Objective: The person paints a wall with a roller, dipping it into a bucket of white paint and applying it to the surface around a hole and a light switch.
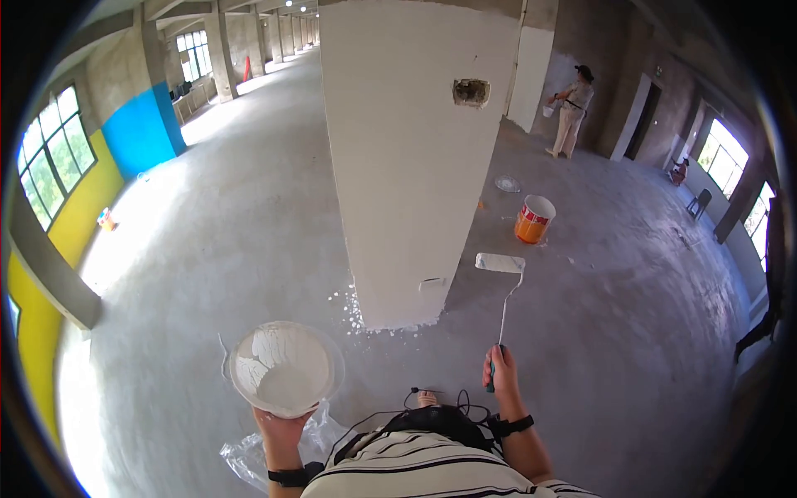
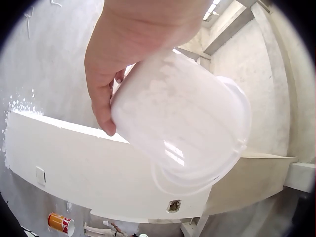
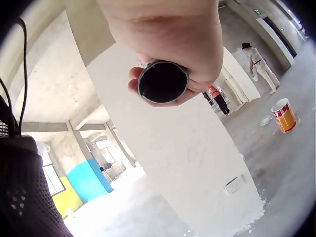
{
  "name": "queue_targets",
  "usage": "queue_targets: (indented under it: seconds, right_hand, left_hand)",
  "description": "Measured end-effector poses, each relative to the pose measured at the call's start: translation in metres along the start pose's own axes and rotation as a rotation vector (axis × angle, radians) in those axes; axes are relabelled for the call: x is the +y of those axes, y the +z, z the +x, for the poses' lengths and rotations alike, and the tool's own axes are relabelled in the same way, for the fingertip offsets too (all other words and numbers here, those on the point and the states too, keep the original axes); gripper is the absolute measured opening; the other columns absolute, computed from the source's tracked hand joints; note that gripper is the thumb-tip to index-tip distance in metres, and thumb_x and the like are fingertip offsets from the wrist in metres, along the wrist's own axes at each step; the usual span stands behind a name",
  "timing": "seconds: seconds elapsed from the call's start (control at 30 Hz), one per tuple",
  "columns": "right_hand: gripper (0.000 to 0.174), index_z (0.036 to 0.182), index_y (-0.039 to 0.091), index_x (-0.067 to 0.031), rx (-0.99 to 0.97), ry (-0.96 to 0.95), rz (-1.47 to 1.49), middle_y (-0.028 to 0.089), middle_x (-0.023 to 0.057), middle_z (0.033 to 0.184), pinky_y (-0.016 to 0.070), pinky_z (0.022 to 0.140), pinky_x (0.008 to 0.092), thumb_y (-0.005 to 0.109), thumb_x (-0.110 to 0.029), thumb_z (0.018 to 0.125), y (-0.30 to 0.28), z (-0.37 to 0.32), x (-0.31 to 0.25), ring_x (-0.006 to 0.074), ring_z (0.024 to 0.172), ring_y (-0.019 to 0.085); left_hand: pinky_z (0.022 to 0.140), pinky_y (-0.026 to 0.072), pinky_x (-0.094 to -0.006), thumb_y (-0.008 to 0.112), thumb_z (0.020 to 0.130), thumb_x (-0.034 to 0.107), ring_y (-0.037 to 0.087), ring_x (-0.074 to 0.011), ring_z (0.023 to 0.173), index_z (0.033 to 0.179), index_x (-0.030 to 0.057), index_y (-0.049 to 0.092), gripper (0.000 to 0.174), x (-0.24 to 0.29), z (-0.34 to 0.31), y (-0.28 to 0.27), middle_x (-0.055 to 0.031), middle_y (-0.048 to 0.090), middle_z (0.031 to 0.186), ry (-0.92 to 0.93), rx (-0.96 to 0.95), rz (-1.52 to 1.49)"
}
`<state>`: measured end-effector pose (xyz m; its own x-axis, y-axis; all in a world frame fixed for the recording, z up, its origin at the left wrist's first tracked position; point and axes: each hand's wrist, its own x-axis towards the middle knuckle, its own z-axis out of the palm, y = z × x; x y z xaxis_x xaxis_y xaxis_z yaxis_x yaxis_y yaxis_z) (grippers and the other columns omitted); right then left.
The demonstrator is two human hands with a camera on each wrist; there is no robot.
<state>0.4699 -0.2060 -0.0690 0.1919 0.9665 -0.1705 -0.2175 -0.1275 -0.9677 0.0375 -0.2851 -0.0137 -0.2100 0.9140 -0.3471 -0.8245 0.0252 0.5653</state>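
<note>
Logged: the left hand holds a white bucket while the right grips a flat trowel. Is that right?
Not quite: the right hand grips a paint roller, not a trowel, as the head view shows. The left hand does hold a white bucket.

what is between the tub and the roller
Between tub and roller, the head view shows the white pillar's foot, with white spatters beside it.

no text can be read clearly, even on the red and orange bucket (image 1: 531, 227).
</note>
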Motion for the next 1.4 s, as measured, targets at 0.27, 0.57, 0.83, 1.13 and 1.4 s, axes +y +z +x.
queue_targets:
  seconds: [0.27, 0.57, 0.83, 1.13, 1.4]
  right_hand:
    - [0.017, 0.094, 0.046, -0.0074, 0.051, -0.007, -0.128, 0.046, 0.001, 0.06, 0.0384, 0.036, 0.0267, 0.054, -0.022, 0.099, -0.006, -0.005, -0.001, 0.0101, 0.04, 0.045]
    - [0.017, 0.094, 0.046, -0.0064, 0.129, 0.029, -0.214, 0.048, 0.0016, 0.059, 0.0385, 0.035, 0.0274, 0.055, -0.021, 0.097, -0.014, 0.0, 0.016, 0.0113, 0.04, 0.045]
    - [0.032, 0.092, 0.05, -0.0074, 0.187, 0.141, -0.134, 0.044, 0.0007, 0.056, 0.0347, 0.033, 0.0274, 0.049, -0.038, 0.101, -0.02, 0.007, 0.022, 0.0113, 0.037, 0.042]
    - [0.029, 0.096, 0.048, -0.0092, 0.205, 0.146, -0.075, 0.045, 0.0015, 0.058, 0.0343, 0.034, 0.0279, 0.049, -0.038, 0.101, -0.019, 0.016, 0.035, 0.0123, 0.038, 0.042]
    - [0.027, 0.098, 0.05, -0.0072, 0.172, 0.12, 0.083, 0.046, 0.0028, 0.059, 0.0362, 0.036, 0.0287, 0.051, -0.034, 0.101, -0.01, -0.007, 0.022, 0.0127, 0.039, 0.044]
  left_hand:
    - [0.089, 0.0496, -0.0602, 0.034, 0.09, 0.065, 0.052, -0.039, 0.124, 0.142, 0.0183, 0.042, 0.07, -0.002, 0.001, -0.027, -0.0113, 0.048, 0.141, -0.02, -0.056, 0.003]
    - [0.09, 0.0491, -0.0597, 0.034, 0.091, 0.065, 0.052, -0.0377, 0.124, 0.142, 0.0183, 0.042, 0.07, -0.001, -0.002, -0.018, -0.0102, 0.048, 0.141, -0.041, -0.008, -0.021]
    - [0.078, 0.057, -0.0574, 0.035, 0.09, 0.064, 0.059, -0.0412, 0.115, 0.143, 0.0149, 0.041, 0.072, -0.002, -0.002, -0.018, -0.0143, 0.051, 0.137, 0.01, 0.066, -0.026]
    - [0.087, 0.0498, -0.062, 0.037, 0.092, 0.06, 0.049, -0.0382, 0.125, 0.14, 0.0193, 0.045, 0.063, -0.004, 0.006, -0.03, -0.0089, 0.048, 0.14, 0.0, 0.021, -0.052]
    - [0.081, 0.0543, -0.0592, 0.037, 0.09, 0.062, 0.055, -0.0397, 0.119, 0.141, 0.0168, 0.044, 0.067, 0.001, 0.01, -0.02, -0.0117, 0.051, 0.137, -0.02, 0.034, -0.009]
